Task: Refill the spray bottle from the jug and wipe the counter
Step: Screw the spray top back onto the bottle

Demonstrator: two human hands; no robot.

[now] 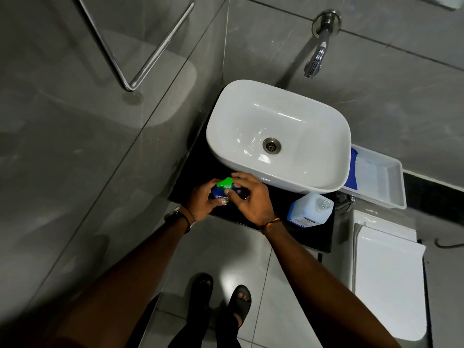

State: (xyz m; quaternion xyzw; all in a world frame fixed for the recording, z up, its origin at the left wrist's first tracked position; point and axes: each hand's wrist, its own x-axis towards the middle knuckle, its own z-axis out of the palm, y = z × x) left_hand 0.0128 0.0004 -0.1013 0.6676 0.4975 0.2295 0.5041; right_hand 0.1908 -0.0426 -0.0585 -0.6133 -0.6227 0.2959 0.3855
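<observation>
Holding the spray bottle [218,195], your left hand [202,200] wrapped round it, right hand [248,198] curled on the green head [225,183], twist squarely. The jug [310,209] sits at three o'clock.

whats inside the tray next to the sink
A blue and white cloth, or maybe paper, lies in the tray. The sink rim covers the tray's left end.

A small blue plastic spray bottle [223,185] with a bright green head stands at the left end of the black counter [301,237]. A translucent white plastic jug [307,209], blue-labelled, stands near on its right.
</observation>
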